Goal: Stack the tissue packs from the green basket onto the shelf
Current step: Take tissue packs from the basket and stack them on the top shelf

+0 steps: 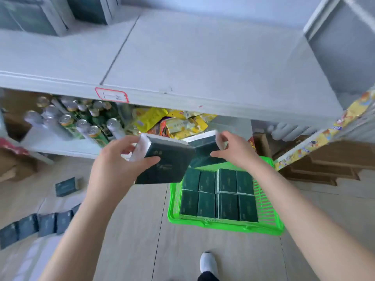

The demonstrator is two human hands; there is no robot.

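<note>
Above green basket (223, 225), dark-green tissue packs (170, 161)

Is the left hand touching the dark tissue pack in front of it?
Touching. The head view shows the left hand gripping the tissue pack: thumb on its dark face, fingers curled over its white edge.

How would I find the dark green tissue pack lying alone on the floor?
Start at the bright green plastic basket on the pale floor and look left, past the person's left hand. The dark green tissue pack lies flat there by itself, unlike the row of greyer packs nearer the bottom-left corner.
</note>
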